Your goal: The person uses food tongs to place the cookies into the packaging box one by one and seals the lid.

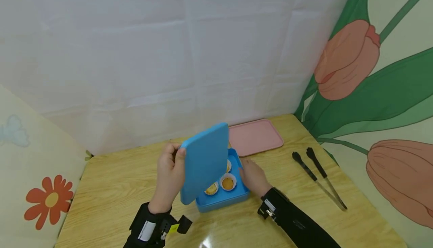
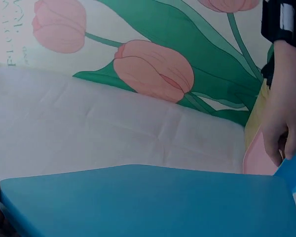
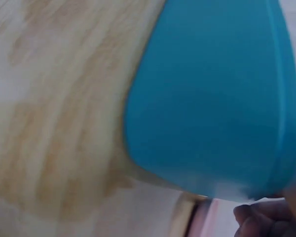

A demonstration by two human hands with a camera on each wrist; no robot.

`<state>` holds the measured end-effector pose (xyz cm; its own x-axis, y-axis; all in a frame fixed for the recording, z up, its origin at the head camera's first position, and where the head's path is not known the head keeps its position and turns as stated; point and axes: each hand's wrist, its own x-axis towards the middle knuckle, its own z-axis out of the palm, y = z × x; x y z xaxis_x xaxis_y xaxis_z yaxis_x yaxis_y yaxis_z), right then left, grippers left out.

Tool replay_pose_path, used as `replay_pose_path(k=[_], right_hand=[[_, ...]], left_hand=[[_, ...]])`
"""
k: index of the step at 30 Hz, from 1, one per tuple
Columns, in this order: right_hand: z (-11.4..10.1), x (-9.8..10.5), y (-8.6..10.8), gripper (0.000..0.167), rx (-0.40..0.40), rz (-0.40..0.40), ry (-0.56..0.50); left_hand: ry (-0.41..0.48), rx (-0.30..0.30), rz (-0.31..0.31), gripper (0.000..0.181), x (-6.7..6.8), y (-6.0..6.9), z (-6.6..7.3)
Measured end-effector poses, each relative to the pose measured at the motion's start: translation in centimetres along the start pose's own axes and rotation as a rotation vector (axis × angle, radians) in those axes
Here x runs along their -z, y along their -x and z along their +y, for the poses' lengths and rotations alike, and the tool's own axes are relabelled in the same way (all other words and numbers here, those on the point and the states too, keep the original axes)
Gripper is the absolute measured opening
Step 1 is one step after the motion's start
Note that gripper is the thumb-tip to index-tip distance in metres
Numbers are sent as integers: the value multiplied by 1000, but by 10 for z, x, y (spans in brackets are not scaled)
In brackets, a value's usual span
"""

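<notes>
My left hand (image 1: pixel 169 174) grips the left edge of a blue lid (image 1: pixel 206 161), thumb on its outer face. The lid stands steeply tilted over the left part of a blue box (image 1: pixel 224 203). Inside the box sit small round pastries in white paper cups (image 1: pixel 228 183); the lid hides part of the inside. At the box's right side, my right hand (image 1: pixel 255 178) holds the rim, its fingers (image 2: pixel 275 150) bent at the edge in the left wrist view. The box's blue wall (image 3: pixel 207 98) fills much of the right wrist view.
A pink tray (image 1: pixel 255 137) lies behind the box, near the white cloth backdrop (image 1: pixel 135 52). Tongs (image 1: pixel 323 180) with black tips and metal arms rest on the wooden table (image 1: pixel 115 191) at the right. Floral panels (image 1: pixel 358 120) stand at the sides.
</notes>
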<state>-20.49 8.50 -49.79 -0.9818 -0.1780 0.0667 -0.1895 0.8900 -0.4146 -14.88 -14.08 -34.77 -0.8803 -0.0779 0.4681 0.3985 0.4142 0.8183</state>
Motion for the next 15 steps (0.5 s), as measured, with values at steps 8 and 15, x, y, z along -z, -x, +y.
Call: replay_pose_path(k=[8, 15], right_hand=[[7, -9, 1, 18, 89, 105, -36], [14, -5, 9, 34, 172, 222, -329]], left_hand=[[304, 426, -50, 25, -1, -2, -24], [477, 608, -16, 29, -4, -3, -58]])
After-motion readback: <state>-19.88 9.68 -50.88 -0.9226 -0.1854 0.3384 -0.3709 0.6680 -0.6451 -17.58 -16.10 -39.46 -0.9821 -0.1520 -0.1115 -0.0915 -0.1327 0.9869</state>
